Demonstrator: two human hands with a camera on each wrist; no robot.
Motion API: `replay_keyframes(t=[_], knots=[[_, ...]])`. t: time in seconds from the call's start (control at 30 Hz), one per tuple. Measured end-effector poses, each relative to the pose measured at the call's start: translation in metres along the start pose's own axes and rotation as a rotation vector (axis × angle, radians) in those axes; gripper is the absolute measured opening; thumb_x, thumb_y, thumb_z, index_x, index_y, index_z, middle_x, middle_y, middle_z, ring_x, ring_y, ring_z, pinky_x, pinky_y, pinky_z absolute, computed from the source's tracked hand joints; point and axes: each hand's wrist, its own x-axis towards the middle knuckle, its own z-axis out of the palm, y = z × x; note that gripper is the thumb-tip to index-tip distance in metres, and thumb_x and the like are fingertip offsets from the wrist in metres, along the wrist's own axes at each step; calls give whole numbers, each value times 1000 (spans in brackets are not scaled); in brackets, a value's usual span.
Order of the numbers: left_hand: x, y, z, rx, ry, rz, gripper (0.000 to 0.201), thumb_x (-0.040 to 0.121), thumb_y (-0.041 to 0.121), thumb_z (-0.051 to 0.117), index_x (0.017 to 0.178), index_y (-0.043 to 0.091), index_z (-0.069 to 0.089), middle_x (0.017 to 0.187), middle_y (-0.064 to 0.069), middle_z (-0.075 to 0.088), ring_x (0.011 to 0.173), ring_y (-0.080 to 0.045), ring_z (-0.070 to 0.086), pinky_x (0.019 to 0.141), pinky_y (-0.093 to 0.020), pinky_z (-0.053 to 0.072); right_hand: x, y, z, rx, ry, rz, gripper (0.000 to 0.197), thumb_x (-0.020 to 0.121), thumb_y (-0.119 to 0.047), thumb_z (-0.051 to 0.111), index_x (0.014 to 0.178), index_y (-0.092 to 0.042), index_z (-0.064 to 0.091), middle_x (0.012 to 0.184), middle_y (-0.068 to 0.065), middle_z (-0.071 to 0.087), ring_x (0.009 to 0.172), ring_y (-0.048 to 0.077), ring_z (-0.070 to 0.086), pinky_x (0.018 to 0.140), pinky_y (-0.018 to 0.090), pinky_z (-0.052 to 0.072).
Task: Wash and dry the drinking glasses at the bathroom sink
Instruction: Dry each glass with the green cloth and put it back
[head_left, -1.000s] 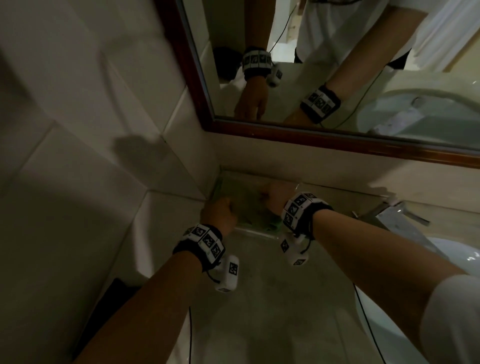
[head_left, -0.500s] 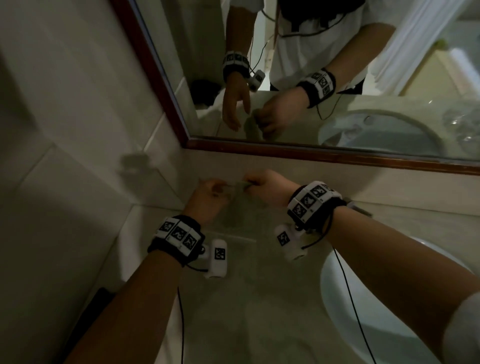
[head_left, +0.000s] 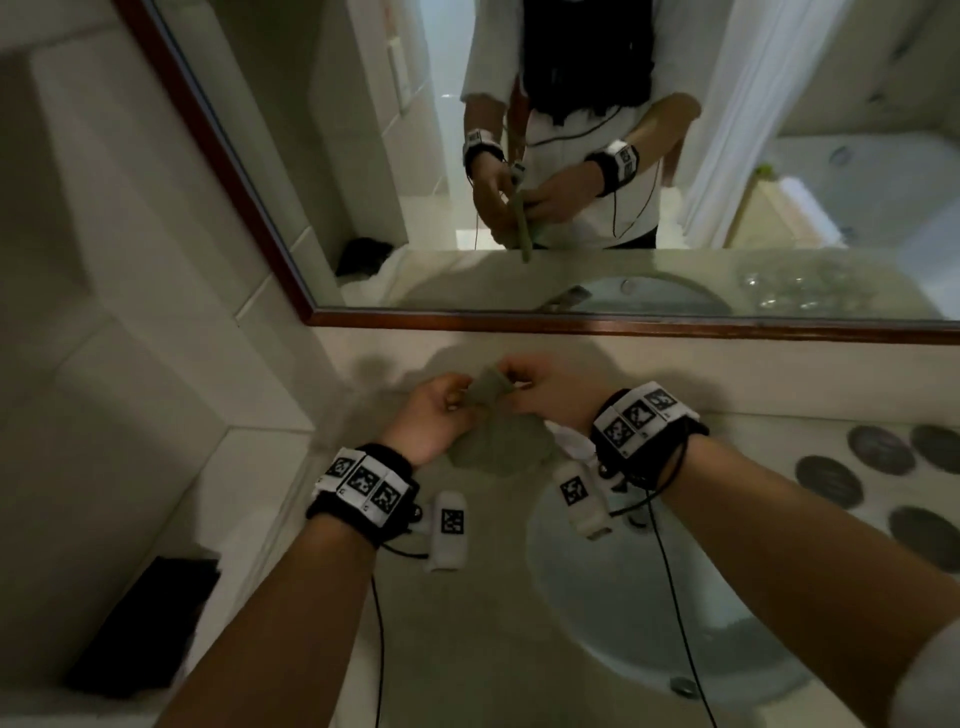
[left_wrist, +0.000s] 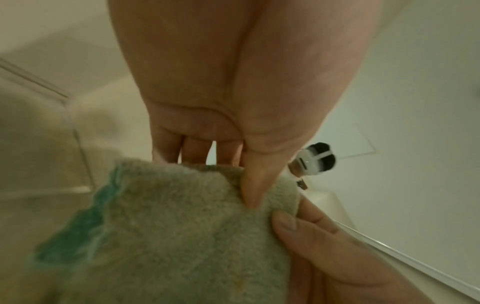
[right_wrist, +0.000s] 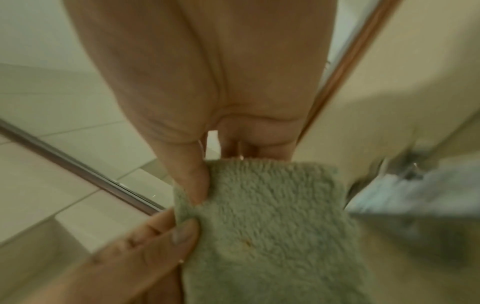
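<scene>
Now both hands are raised above the beige stone desk (head_left: 311, 597), close to the wall under the wood-framed mirror (head_left: 623, 325). Between them hangs a pale green fluffy cloth (head_left: 488, 441) with a teal stitched edge (left_wrist: 85, 222). The left hand (head_left: 434, 415) pinches the upper edge of the cloth: its thumb presses the fabric from the front, and the other fingers (left_wrist: 197, 152) are behind it. The right hand (head_left: 550, 389) pinches the same edge just beside it, thumb in front and fingers (right_wrist: 249, 151) behind. The two hands almost touch each other. The lower part of the cloth falls loose over the back rim of the white round sink (head_left: 649, 623). A metal faucet (right_wrist: 405, 185) is blurred at the right side. Four dark round coasters (head_left: 831, 480) lie on the desk to the right of the sink. I cannot make out the drinking glasses clearly; only some blurred clear shapes (head_left: 795, 286) show in the mirror.
</scene>
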Motion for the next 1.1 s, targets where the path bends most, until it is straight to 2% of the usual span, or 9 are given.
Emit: replay_keyframes(t=[0.1, 0.17, 0.23, 0.3, 0.43, 0.53, 0.63, 0.87, 1.1], knots=[[-14, 37, 43, 40, -9, 44, 31, 88, 10, 69, 117, 5, 63, 112, -12, 69, 102, -23, 65, 91, -34, 52, -54, 15, -30, 28, 49, 39, 19, 83, -47, 68, 102, -42, 70, 94, -18, 70, 82, 1, 63, 75, 17, 49], [-24, 63, 75, 52, -39, 70, 30, 88, 8, 68, 118, 7, 63, 113, -11, 69, 105, -23, 64, 96, -37, 50, -88, 30, -45, 102, 89, 55, 22, 88, -22, 70, 110, -18, 72, 107, -4, 68, 88, 7, 59, 70, 6, 42], [-35, 89, 106, 30, -87, 104, 22, 88, 5, 66, 107, 16, 66, 102, -2, 72, 95, -15, 67, 89, -33, 52, -121, 47, -59, 188, 121, 74, 25, 90, -11, 66, 114, -5, 68, 118, 2, 63, 103, 11, 56, 81, 7, 40], [-43, 115, 136, 36, -135, 133, 19, 90, 9, 65, 100, 24, 67, 93, 4, 73, 85, -11, 68, 80, -31, 53, -155, 66, -73, 321, 133, 103, 23, 92, -5, 62, 114, 0, 64, 108, 4, 64, 98, 14, 59, 86, 23, 49], [-56, 156, 195, 57, -182, 140, 19, 91, 20, 64, 110, 23, 65, 99, -3, 72, 92, -19, 68, 83, -36, 55, -223, 92, -104, 377, 192, 148, 24, 94, 2, 56, 116, 9, 58, 92, 3, 60, 81, 5, 56, 69, 8, 49], [-62, 174, 236, 23, -206, 100, 16, 92, 23, 65, 107, 28, 64, 101, -2, 70, 98, -22, 67, 85, -36, 56, -261, 113, -124, 364, 232, 195, 22, 94, -10, 61, 113, 0, 64, 101, 14, 67, 91, 20, 64, 84, 29, 55], [-63, 183, 269, 12, -183, 23, 23, 89, 35, 68, 108, 24, 62, 103, -3, 68, 99, -24, 66, 88, -43, 56, -289, 134, -139, 286, 300, 237, 18, 92, -25, 63, 106, -17, 70, 102, 8, 71, 96, 24, 67, 91, 44, 55], [-69, 196, 317, -99, -308, -292, 44, 97, 55, 42, 111, 18, 61, 98, -11, 73, 95, -28, 68, 87, -42, 53, -331, 167, -156, 439, 422, 301, 18, 93, -20, 64, 109, -23, 71, 104, 6, 71, 101, 25, 67, 94, 44, 55], [-64, 200, 338, -399, -440, -342, 25, 102, 33, 46, 111, 14, 59, 102, -14, 66, 94, -28, 62, 88, -42, 49, -345, 186, -152, 678, 444, 304, 21, 87, -22, 68, 106, -28, 73, 110, 8, 73, 107, 29, 68, 98, 51, 52]])
